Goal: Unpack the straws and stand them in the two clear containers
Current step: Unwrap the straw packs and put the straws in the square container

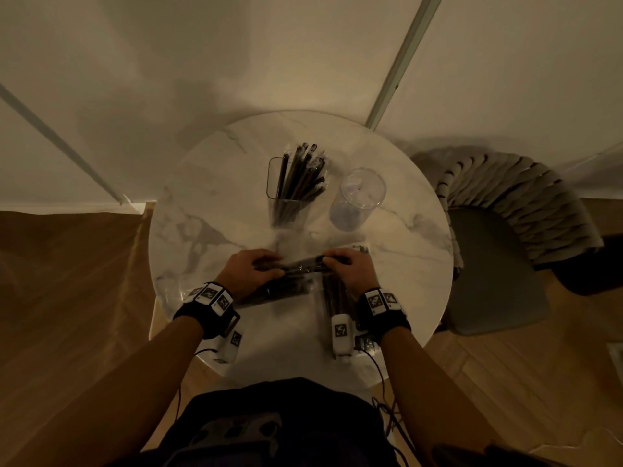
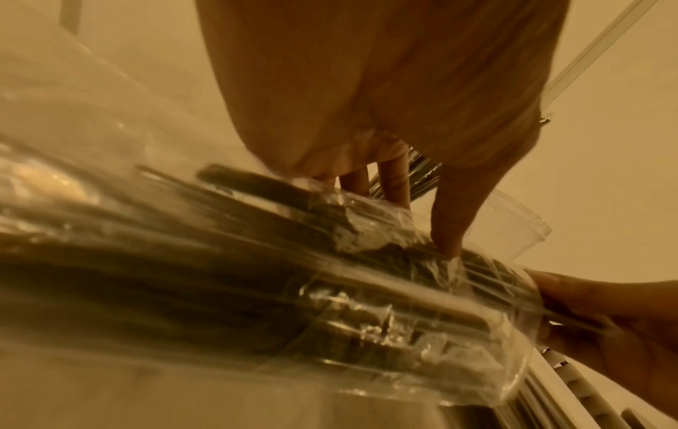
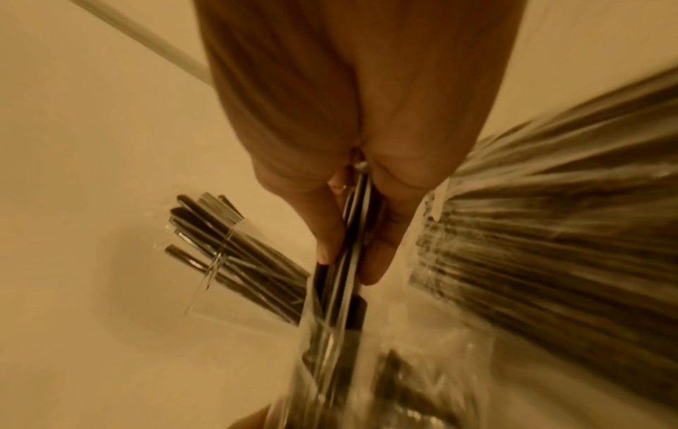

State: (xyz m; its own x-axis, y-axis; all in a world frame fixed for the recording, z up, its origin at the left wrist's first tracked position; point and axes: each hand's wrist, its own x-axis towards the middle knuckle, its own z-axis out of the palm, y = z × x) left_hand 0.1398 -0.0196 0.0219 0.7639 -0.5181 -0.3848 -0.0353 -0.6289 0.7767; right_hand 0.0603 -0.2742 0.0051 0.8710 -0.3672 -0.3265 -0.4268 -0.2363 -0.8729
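Over the near middle of the round marble table (image 1: 209, 183), both hands hold a clear plastic pack of black straws (image 1: 300, 264) crosswise. My left hand (image 1: 256, 267) grips its left part, fingers (image 2: 451, 226) pressing on the wrap. My right hand (image 1: 347, 264) pinches a few straws (image 3: 348, 232) sticking out of the pack's right end. The square clear container (image 1: 286, 197) behind holds several wrapped black straws leaning right. The round clear container (image 1: 357, 200) to its right stands with nothing in it.
More clear packs of black straws (image 1: 279, 291) lie on the table under my hands, one (image 3: 550, 232) to the right of my right hand. A grey chair (image 1: 499, 247) stands close to the table's right edge. Walls rise behind.
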